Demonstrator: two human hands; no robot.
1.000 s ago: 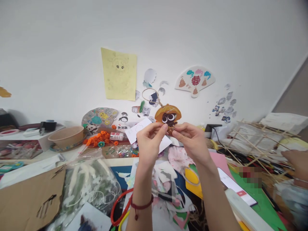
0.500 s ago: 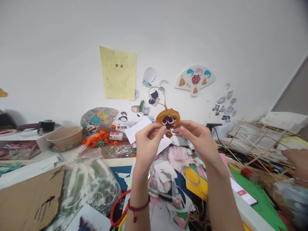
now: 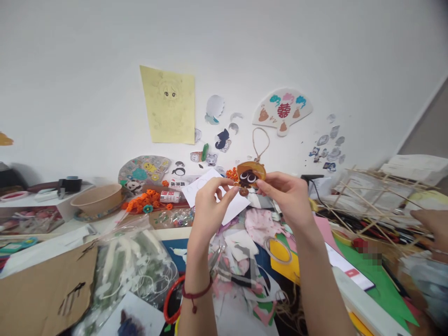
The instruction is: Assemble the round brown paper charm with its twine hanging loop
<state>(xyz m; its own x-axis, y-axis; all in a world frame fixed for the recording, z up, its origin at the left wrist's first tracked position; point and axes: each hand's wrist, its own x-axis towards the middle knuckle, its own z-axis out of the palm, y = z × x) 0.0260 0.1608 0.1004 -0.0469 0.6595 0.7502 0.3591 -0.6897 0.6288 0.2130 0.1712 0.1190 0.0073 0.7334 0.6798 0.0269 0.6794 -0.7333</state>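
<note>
A small ornament (image 3: pixel 249 175) with big white eyes, a dark face and an orange-brown cap is held up over the cluttered desk. A twine loop (image 3: pixel 261 142) rises from its top, and a small brown round piece (image 3: pixel 243 191) hangs below. My right hand (image 3: pixel 285 191) pinches the ornament's right edge between thumb and fingers. On the other side, my left hand (image 3: pixel 213 198) has its thumb and fingertips pinched at the lower left edge.
Paper and fabric scraps (image 3: pixel 241 261) cover the desk's middle. Left are cardboard (image 3: pixel 45 289), a plastic bag (image 3: pixel 133 266) and a round basket (image 3: pixel 96 200). Right are a wooden stick frame (image 3: pixel 371 200), a phone (image 3: pixel 350 268) and another person's hand (image 3: pixel 432 228).
The ornament has moved right and turned slightly, its twine loop now leaning right. My left fingertips have shifted to its lower left edge, while my right hand stays at its right side.
</note>
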